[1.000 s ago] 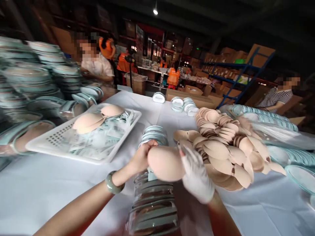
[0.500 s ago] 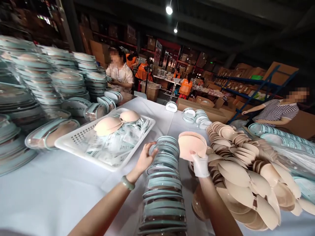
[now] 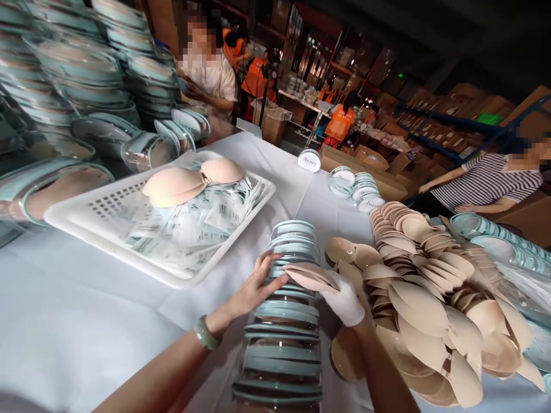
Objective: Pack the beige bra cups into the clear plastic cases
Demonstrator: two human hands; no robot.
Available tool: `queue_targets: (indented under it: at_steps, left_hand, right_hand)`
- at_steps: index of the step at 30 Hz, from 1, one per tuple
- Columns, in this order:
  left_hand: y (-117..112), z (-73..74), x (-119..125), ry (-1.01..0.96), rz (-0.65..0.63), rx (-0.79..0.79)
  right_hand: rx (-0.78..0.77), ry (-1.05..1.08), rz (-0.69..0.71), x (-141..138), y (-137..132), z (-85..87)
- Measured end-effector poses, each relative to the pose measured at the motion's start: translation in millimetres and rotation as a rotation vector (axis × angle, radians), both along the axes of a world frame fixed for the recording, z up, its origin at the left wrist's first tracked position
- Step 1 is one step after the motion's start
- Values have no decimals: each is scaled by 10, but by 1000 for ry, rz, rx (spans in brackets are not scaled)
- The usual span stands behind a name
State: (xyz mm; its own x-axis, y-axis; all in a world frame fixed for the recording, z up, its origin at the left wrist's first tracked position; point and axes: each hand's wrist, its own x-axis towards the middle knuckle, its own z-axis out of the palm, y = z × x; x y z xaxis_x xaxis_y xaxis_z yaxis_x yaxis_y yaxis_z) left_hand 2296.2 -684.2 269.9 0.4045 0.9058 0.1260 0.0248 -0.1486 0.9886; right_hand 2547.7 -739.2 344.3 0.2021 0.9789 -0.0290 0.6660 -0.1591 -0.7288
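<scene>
Above container stack [image 3: 286,310], pad [image 3: 310,277] between right-hand fingers [image 3: 336,287], left hand [image 3: 253,289] alongside

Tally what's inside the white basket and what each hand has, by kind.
Beige cups on top of the packets in the white basket: 2
Beige cups in the right hand: 1
Clear case stacks under the left hand: 1
Total: 4

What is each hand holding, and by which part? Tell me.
The gloved right hand pinches a beige cup pad at its near edge. The left hand rests fingertips on the stacked clear cases.
</scene>
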Motion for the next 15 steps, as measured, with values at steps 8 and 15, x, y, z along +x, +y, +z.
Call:
queue_targets:
  at_steps: [8,15]
  left_hand:
    - [35,31,-1,3,-50,4]
    - [-35,-43,-19,16,-16,79]
  right_hand:
    - [-442,-1109,578,-544,234,706]
    - [-333,-1069,626,-690,249,659]
